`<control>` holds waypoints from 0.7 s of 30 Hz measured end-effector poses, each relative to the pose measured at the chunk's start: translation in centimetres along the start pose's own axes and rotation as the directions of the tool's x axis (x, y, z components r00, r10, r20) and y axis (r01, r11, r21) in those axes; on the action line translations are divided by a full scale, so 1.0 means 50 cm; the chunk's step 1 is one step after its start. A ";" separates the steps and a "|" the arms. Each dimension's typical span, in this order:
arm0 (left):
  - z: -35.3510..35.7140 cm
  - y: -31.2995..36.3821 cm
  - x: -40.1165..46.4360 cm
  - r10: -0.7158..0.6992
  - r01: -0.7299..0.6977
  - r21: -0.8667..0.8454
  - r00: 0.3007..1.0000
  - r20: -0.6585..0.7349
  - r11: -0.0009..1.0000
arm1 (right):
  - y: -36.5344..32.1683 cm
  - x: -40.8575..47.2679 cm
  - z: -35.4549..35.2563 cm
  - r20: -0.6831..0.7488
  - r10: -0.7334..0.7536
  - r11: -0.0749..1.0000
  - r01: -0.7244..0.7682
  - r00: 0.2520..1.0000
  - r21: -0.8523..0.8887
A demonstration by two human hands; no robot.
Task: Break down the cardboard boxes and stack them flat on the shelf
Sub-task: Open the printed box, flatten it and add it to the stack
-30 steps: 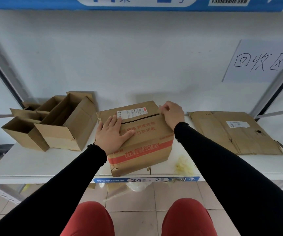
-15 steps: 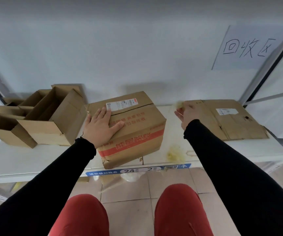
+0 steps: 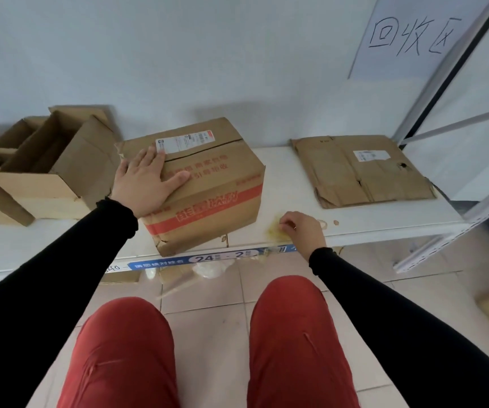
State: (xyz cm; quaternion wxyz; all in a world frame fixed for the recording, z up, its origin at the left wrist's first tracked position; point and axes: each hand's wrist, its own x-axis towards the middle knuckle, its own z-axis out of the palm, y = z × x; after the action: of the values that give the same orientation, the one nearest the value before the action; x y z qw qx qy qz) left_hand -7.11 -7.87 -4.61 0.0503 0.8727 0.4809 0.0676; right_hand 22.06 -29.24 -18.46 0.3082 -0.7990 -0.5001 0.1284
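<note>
the sealed box point(image 3: 207, 184) is pressed flat-handed by the left hand point(image 3: 143, 184); crumpled tape point(image 3: 275, 231) at the shelf point(image 3: 384, 222) front edge is pinched by the right hand point(image 3: 302, 231); it should be dropped before the flaps are opened.

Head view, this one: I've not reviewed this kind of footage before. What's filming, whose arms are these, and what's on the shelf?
No machine here: a person wears a wide-angle camera on the head, looking down over their own black sleeves and red trousers. The left hand lies flat, fingers spread, on top of the closed box with the red stripe in the middle of the white shelf. The right hand, fingers curled, is at crumpled yellowish tape near the shelf's front edge; whether it pinches the tape is unclear. Left stand open boxes; right lies one flattened box.
</note>
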 end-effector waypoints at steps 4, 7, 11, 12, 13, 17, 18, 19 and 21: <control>0.000 0.001 0.002 0.000 0.000 0.000 1.000 0.007 1.000 | 0.003 -0.021 -0.013 0.078 -0.025 0.981 0.039 0.997 -0.190; 0.001 0.000 0.003 -0.001 0.001 -0.001 1.000 0.008 1.000 | 0.003 -0.047 -0.007 0.123 -0.089 0.925 0.128 0.988 -0.357; 0.001 0.000 0.004 0.000 0.000 -0.006 1.000 0.012 1.000 | 0.013 -0.066 0.010 0.139 -0.070 0.910 0.120 0.988 -0.397; -0.001 0.001 0.003 0.003 -0.003 -0.005 1.000 0.009 1.000 | 0.009 -0.063 0.007 0.148 -0.022 0.929 0.075 0.989 -0.361; -0.002 0.001 0.003 0.006 -0.006 -0.004 1.000 0.007 1.000 | 0.005 -0.056 0.001 0.154 0.047 0.957 0.000 0.987 -0.289; -0.006 -0.001 -0.001 0.011 -0.011 -0.006 1.000 0.013 1.000 | -0.002 -0.029 -0.035 0.211 0.274 0.935 -0.311 0.938 0.169; -0.006 -0.002 -0.001 0.014 -0.014 -0.010 1.000 0.013 1.000 | -0.002 -0.024 -0.040 0.231 0.289 0.908 -0.343 0.929 0.242; -0.008 -0.001 -0.001 0.017 -0.017 -0.009 1.000 0.012 1.000 | -0.006 -0.019 -0.045 0.248 0.303 0.884 -0.368 0.920 0.287; -0.009 -0.001 0.001 0.016 -0.016 -0.014 1.000 0.015 1.000 | -0.012 -0.008 -0.050 0.241 0.335 0.851 -0.402 0.911 0.339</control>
State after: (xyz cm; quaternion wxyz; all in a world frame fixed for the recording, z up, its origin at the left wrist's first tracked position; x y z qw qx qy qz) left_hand -7.18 -7.80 -4.17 0.0594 0.8766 0.4731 0.0650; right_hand 22.71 -30.30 -16.18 0.3824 -0.7908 -0.3270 0.3486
